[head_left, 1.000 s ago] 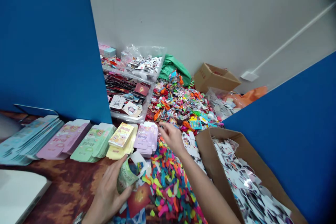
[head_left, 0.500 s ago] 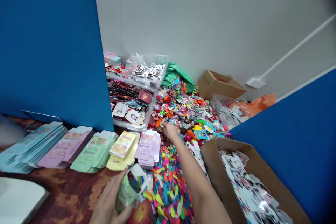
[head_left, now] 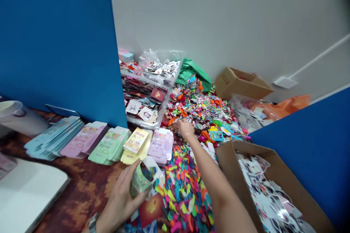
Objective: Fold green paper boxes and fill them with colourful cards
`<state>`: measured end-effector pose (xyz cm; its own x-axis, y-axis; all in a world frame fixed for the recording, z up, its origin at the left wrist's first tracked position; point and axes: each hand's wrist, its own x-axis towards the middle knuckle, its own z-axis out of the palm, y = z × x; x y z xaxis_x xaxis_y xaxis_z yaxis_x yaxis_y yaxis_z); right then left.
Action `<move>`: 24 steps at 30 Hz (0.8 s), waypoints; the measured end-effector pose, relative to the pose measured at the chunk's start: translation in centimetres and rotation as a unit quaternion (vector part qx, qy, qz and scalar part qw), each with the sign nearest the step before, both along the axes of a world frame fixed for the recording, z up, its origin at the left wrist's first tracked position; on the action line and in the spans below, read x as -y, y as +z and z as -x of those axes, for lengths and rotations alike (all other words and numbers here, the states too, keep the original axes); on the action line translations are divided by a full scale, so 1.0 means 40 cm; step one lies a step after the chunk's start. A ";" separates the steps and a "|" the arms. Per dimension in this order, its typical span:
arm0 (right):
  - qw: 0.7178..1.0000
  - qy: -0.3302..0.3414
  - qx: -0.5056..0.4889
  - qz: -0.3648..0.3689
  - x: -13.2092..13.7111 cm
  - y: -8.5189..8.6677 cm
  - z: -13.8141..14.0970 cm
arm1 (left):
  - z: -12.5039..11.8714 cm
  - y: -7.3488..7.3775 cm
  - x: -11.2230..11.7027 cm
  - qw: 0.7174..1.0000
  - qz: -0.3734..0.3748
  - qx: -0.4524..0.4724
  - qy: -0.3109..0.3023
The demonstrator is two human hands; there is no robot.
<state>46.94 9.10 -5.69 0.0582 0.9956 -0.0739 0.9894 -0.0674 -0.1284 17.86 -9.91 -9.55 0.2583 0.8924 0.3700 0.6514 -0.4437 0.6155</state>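
Note:
My left hand (head_left: 122, 193) is wrapped round a small green cardboard box (head_left: 139, 181), tilted, with its top flaps raised and something colourful inside. My right hand (head_left: 185, 129) reaches to the near left edge of a heap of small colourful trinkets (head_left: 202, 105). Its fingers are bent together down among them, and whatever they pinch is hidden. Below my right forearm spreads a pile of bright deflated balloons (head_left: 177, 189). A dark red card (head_left: 151, 209) lies under the green box. Just beyond it are flat purple cartons (head_left: 160, 145) and yellow cartons (head_left: 136, 143).
Stacks of green (head_left: 109, 145), pink (head_left: 83, 140) and blue cartons (head_left: 54, 138) stretch leftward. Clear bins (head_left: 161, 113) of cards stand behind. A cardboard box (head_left: 229, 164) of white stickers is at right, near a blue partition (head_left: 308, 145). A cup (head_left: 22, 118) stands far left.
The view has shifted left, so everything sits further right. My right hand stays at the trinket heap's edge with its fingers down. My left hand keeps holding the green box.

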 end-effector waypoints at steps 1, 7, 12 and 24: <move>1.000 0.004 -0.010 -0.012 0.028 0.020 0.008 | 0.001 0.002 -0.003 1.000 0.006 0.005 0.004; 0.927 0.167 -0.323 -0.092 0.281 0.139 0.134 | 0.002 0.012 -0.010 0.999 0.020 0.019 0.018; 0.917 0.269 -0.258 -0.142 0.422 0.150 0.256 | 0.001 0.019 0.004 1.000 -0.016 0.016 0.005; 0.893 0.305 -0.272 -0.188 0.452 0.151 0.251 | 0.023 0.064 0.032 0.997 0.031 0.051 -0.058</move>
<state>36.91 -8.97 0.33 -0.4461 0.7903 0.4201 0.6114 0.6119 -0.5018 16.95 -11.20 -7.01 0.3251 0.8806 0.3446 0.5310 -0.4716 0.7040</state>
